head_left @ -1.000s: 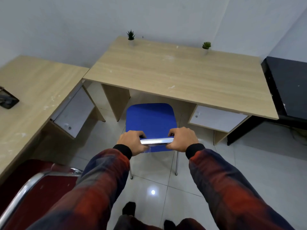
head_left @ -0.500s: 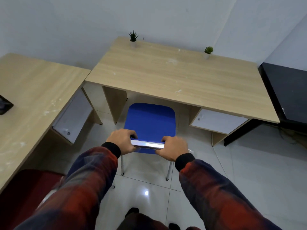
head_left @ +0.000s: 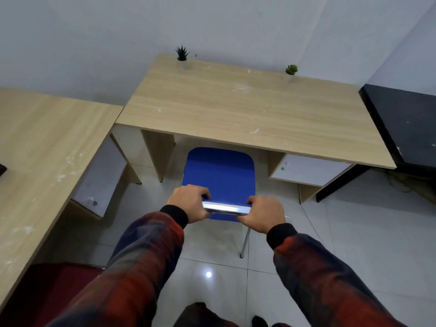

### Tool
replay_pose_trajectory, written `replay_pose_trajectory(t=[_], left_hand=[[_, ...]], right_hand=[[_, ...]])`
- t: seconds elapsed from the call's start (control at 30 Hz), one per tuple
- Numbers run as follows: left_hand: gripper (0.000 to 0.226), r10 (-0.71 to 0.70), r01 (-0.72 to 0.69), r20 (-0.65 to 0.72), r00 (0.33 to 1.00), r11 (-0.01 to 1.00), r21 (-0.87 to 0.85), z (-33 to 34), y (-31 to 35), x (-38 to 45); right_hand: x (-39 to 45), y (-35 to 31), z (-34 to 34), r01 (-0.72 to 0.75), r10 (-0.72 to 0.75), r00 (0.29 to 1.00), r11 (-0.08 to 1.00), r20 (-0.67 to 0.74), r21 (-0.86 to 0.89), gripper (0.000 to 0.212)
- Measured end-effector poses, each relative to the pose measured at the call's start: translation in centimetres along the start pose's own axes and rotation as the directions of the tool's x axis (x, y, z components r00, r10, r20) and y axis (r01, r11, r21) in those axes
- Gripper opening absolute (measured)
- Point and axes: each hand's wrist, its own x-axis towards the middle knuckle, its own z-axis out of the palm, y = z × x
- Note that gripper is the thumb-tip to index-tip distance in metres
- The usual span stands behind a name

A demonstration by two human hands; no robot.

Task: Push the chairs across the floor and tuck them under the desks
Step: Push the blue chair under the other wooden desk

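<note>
The blue chair (head_left: 220, 175) stands on the tiled floor (head_left: 354, 232) facing the kneehole of the middle worktop (head_left: 247, 109), its seat front just at the worktop's near edge and most of the seat not yet under it; both hands hold the chrome top rail (head_left: 226, 208) of the backrest, the left hand (head_left: 188, 202) at the rail's left end and the right hand (head_left: 263, 214) at its right end, fingers of each clenched round the tube.

The chair looks light, a thin metal frame with a padded seat, so it should slide readily on the glossy tile; the frame is stiff and will carry a push from the rail straight to the legs; one slim rear leg (head_left: 245, 241) shows, and such feet may catch on a grout line or scrape. The polished rail may be slippery, so a wrapped grip at both ends, as now, seems the sound place to hold; it also lets the person steer.

The gap between the left panel (head_left: 158, 154) and the white drawer unit (head_left: 304, 171) is only somewhat wider than the seat; a skewed push could knock either side. A dark red chair (head_left: 47, 293) sits at the lower left beside the left worktop (head_left: 40, 142), not yet tucked.
</note>
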Motion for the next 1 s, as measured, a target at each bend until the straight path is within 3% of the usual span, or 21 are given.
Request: replay_pose_trajectory(t=[0.37,0.53,0.7,1.0], left_hand=[[0.049,-0.035,0.035,-0.003,0.999,0.997,0.071,-3.9,-3.6,9.0],[0.041,-0.071,0.068,-0.073,0.995,0.997,-0.033,-4.0,1.8,12.2],[0.030,-0.091,0.079,-0.107,0.990,0.990,-0.116,-0.9,8.7,13.8],[0.032,-0.120,0.100,-0.121,0.985,0.981,-0.164,-0.5,7.8,12.6]], right_hand=[[8.4,-2.3,-2.2,-0.011,0.013,0.999,0.999,-0.043,0.047,0.038],[12.5,4.0,-5.0,0.029,-0.029,1.000,0.999,-0.005,0.026,0.035],[14.2,10.6,-6.7,-0.011,0.018,0.997,0.997,0.078,-0.081,0.032],[13.1,9.5,-6.2,-0.004,0.013,0.993,0.997,0.121,-0.078,0.034]])
